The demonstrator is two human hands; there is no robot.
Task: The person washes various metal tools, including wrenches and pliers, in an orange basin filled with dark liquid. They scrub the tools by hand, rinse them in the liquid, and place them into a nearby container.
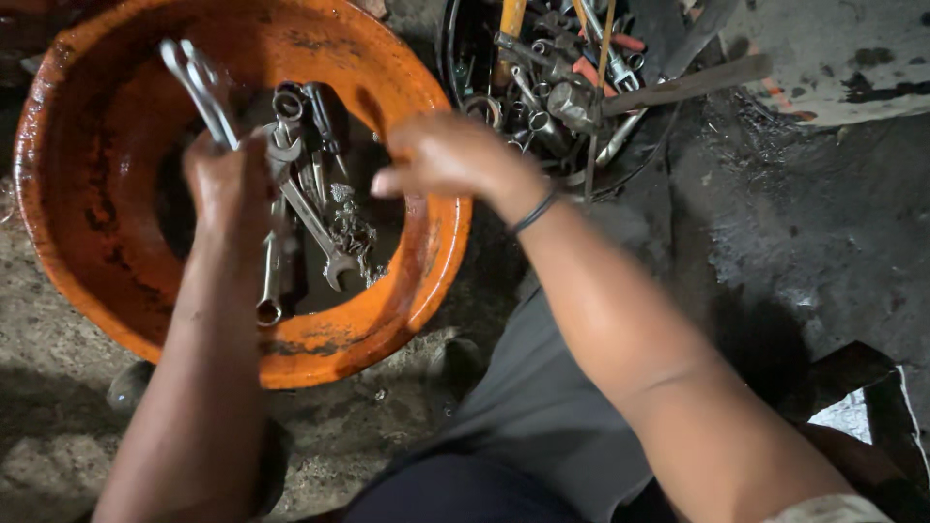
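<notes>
Left hand point(225, 184) is clenched on a spanner point(199, 87), its ring end rising above the fingers, over the orange basin point(426, 261). More spanners point(310, 218) lie in dark liquid just below and right of those fingers. Right hand point(450, 155) hovers at the rim, fingers curled, nothing seen held. Judged step: rinsing tools. The next pick demands a firm grip on slick metal. Beyond the right fingers, a black tub of tools point(557, 87).

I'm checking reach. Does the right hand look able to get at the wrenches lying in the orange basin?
Probably yes. The right hand hovers over the orange basin rim, and the wrenches lie uncovered just below; the left hand, gripping one wrench, stays off to the side.
</notes>
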